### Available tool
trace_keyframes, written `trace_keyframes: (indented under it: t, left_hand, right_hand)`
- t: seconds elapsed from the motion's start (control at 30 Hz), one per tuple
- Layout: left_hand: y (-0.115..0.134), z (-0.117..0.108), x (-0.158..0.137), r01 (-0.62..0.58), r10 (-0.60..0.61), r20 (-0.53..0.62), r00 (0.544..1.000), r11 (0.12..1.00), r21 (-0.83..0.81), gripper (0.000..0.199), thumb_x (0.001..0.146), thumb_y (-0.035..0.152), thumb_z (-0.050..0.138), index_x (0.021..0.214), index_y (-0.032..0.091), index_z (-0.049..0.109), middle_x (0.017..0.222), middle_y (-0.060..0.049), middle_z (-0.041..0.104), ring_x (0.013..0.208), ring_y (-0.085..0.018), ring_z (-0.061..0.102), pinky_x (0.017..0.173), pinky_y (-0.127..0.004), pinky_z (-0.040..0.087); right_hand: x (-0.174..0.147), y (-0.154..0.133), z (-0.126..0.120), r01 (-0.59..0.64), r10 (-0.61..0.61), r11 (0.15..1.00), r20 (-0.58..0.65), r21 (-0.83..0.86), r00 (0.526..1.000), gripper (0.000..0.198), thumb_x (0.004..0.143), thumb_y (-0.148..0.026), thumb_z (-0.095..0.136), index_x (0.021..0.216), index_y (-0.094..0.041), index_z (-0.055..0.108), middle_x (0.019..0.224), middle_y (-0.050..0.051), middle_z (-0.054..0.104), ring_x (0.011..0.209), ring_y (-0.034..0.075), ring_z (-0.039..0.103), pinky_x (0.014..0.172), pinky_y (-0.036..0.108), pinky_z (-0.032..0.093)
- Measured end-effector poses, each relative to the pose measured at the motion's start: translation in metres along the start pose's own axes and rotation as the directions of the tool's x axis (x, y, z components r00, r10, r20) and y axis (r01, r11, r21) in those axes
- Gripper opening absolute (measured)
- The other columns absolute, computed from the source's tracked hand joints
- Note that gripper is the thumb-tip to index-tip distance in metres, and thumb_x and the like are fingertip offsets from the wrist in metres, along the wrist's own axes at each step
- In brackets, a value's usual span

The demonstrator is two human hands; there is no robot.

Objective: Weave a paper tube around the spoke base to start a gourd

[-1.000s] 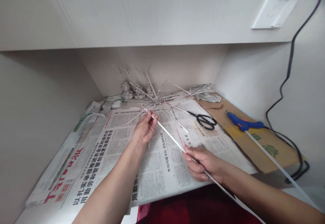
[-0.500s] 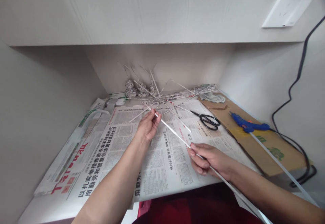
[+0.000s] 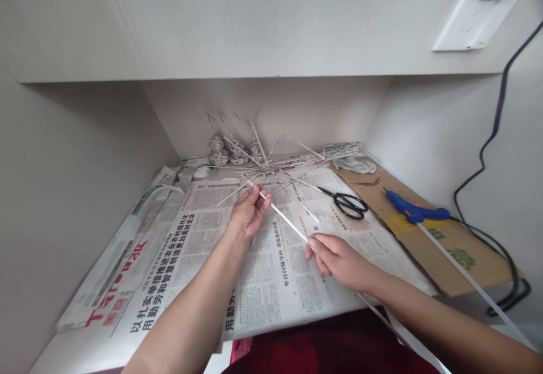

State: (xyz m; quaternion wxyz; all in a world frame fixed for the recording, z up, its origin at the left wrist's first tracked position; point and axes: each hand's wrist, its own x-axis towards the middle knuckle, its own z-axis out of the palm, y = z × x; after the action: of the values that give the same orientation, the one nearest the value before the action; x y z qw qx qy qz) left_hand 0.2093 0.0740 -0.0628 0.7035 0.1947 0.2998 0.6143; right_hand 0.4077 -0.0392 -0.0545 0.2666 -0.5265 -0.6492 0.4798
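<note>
Pinching the paper strip (image 3: 286, 222) near its far end, the left hand (image 3: 247, 215) steadies it; the right hand (image 3: 339, 261) closes around the strip lower, keeping it stretched toward the star frame (image 3: 265, 166).

I see black scissors (image 3: 348, 202) lying on the spread newspaper (image 3: 186, 249), and to their right a blue glue gun (image 3: 413, 211) resting on brown cardboard (image 3: 449, 244). Three small coiled paper pieces (image 3: 235, 150) stand near the back wall, with a crumpled cloth (image 3: 354, 164) off to their right.
</note>
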Motion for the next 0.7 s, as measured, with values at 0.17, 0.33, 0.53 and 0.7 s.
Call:
trace_keyframes:
  t: [0.17,0.33,0.53,0.7]
  left_hand:
    - [0.001,0.000,0.001,0.015,-0.016,-0.020,1.000,0.999,-0.036,0.011,0.082,0.019,0.055,0.079,0.010,0.060,0.066,-0.002,0.059,0.058,-0.008,0.062,0.054,-0.016,0.055]
    - [-0.003,0.000,0.001,0.010,-0.010,-0.012,1.000,1.000,-0.003,0.010,0.080,0.020,0.058,0.078,0.011,0.060,0.068,-0.003,0.061,0.061,-0.010,0.063,0.055,-0.017,0.055]
    - [-0.003,0.000,0.001,0.014,-0.014,0.008,1.000,1.000,-0.004,0.009,0.080,0.019,0.057,0.079,0.011,0.060,0.068,-0.003,0.061,0.061,-0.010,0.063,0.057,-0.018,0.056]
    - [-0.002,0.002,0.001,0.053,-0.053,0.017,0.998,0.998,-0.035,0.009,0.081,0.019,0.057,0.079,0.010,0.060,0.068,-0.003,0.060,0.060,-0.009,0.063,0.056,-0.016,0.055]
  right_hand:
    - [-0.003,0.004,-0.003,-0.200,0.093,0.870,0.248,0.451,0.964,0.039,0.089,-0.051,0.030,0.079,-0.018,0.048,0.043,-0.006,0.035,0.055,0.016,0.051,0.056,0.029,0.040]
    - [0.009,-0.010,-0.003,0.145,-0.175,0.942,-0.075,-0.304,0.982,0.030,0.085,-0.048,0.045,0.092,-0.020,0.056,0.066,0.003,0.056,0.067,0.017,0.050,0.074,0.035,0.035]
    - [0.030,-0.008,0.002,0.110,-0.121,0.981,-0.059,-0.162,0.991,0.034,0.090,-0.044,0.034,0.075,-0.019,0.052,0.054,-0.001,0.048,0.054,0.013,0.045,0.064,0.031,0.035]
    - [0.022,0.007,0.003,-0.251,0.060,0.790,0.336,0.559,0.940,0.035,0.087,-0.052,0.034,0.074,-0.021,0.041,0.042,-0.009,0.023,0.040,0.010,0.033,0.039,0.021,0.024]
